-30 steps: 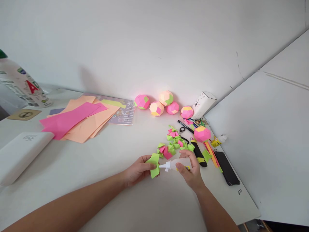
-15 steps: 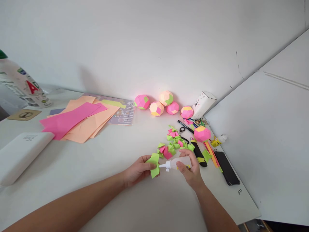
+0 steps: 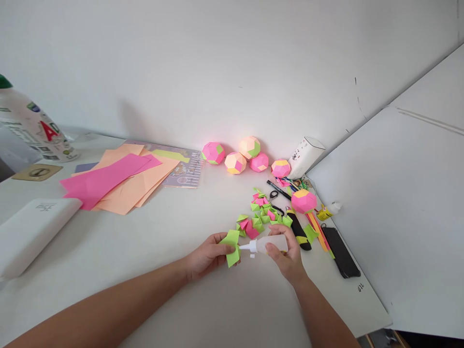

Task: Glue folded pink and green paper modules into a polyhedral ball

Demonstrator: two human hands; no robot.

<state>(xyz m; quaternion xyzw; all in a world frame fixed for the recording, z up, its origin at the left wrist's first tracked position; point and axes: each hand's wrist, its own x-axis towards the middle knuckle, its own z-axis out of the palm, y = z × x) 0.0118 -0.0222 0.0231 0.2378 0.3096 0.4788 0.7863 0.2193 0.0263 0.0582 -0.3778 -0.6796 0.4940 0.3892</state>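
L hand point(image 3: 207, 254): fingers clamped on lime-green folded-paper piece point(image 3: 233, 256), matte, crisp-creased, angular, notched on its R side, over smooth white worktop point(image 3: 174, 309). R hand point(image 3: 289, 258): fingers wrapped round translucent white plastic squeeze btl point(image 3: 277, 241), cyl. body, tapered nozzle point(image 3: 247, 247) tip at the notch; contact unclear. Beyond: pile of small grn/pink folded-paper units point(image 3: 266, 211); farther, multicol. faceted paper balls point(image 3: 235, 163) nr matte white wall point(image 3: 181, 72).
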